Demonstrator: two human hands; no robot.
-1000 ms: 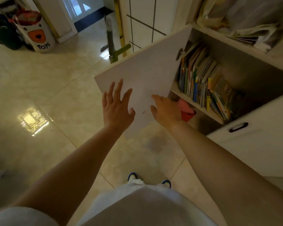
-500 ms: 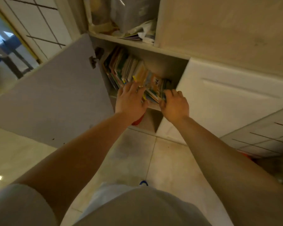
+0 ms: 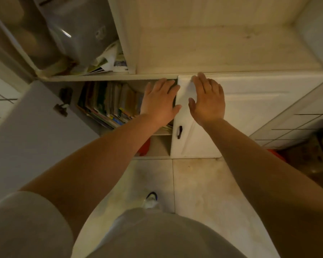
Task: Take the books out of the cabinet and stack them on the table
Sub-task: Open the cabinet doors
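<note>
Nearest the camera are the person's grey clothing and one shoe [image 3: 151,198] on the pale tiled floor [image 3: 199,185]. Both bare forearms reach from there toward the cabinet [image 3: 108,77]. The left hand [image 3: 159,102] is at the right end of the cabinet's open compartment, in front of the books [image 3: 108,101]; its fingers [image 3: 163,84] are straight and spread, and grip nothing. The right hand [image 3: 208,98] lies over the closed white door [image 3: 259,101] just right of that compartment, fingers straight and slightly apart, also holding nothing; whether it presses the door cannot be told. The books stand in a leaning row on the shelf inside the cabinet. The open door [image 3: 35,131] swings out left of the books. Above the books, papers [image 3: 108,62] and a clear plastic bin [image 3: 78,34] fill the cabinet's upper shelf.
</note>
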